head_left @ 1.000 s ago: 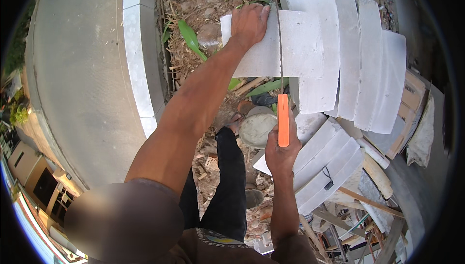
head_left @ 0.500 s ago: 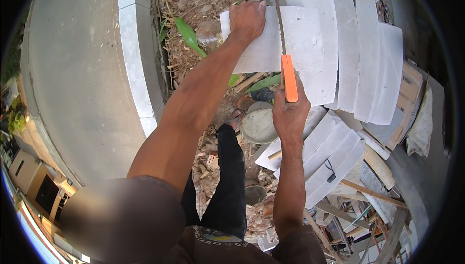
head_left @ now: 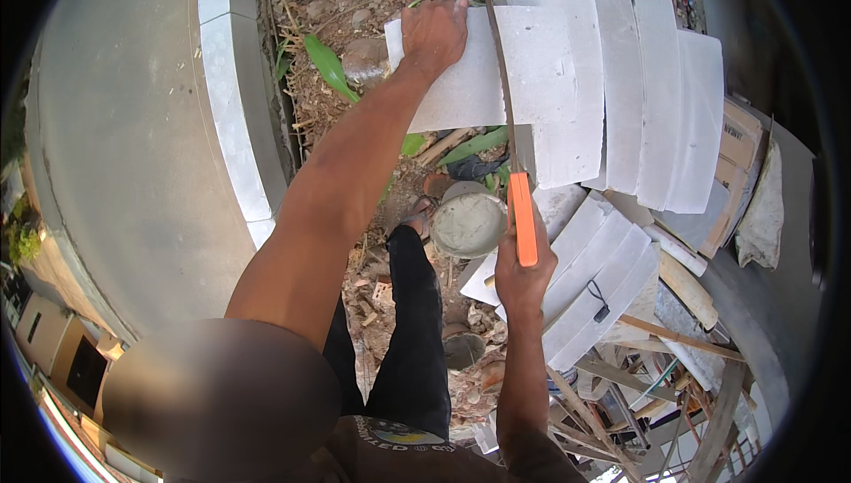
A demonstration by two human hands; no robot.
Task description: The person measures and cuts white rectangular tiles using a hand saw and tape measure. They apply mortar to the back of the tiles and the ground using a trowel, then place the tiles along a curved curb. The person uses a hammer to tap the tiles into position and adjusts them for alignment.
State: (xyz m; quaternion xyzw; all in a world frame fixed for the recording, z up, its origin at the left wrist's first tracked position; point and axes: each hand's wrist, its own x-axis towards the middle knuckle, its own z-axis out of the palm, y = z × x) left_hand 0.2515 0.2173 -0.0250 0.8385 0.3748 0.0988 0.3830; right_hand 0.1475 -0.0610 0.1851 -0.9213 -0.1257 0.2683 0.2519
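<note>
My right hand (head_left: pixel 525 277) is wrapped round the orange handle of a handsaw (head_left: pixel 523 217). The saw's long dark blade runs away from me across a white lightweight block (head_left: pixel 541 66), teeth toward its left part. On the block's left end rests my left hand (head_left: pixel 434 35), its fingers curled at the far edge and partly hidden. The left end of the block juts out over the soil, while its right side lies on another white block (head_left: pixel 567 151). How deep the cut goes I cannot tell.
More white blocks (head_left: pixel 660 84) stand in a row on the right, with others (head_left: pixel 594 279) stacked lower. Near my foot sits a bucket of grey mix (head_left: pixel 470 224). Scrap wood (head_left: pixel 656 385) piles up at lower right. A pale kerb (head_left: pixel 232 102) borders the paved road at left.
My right hand has drawn the saw back toward me, so more blade shows on the near side of the block. My left hand keeps its place on the block; the view has shifted slightly.
</note>
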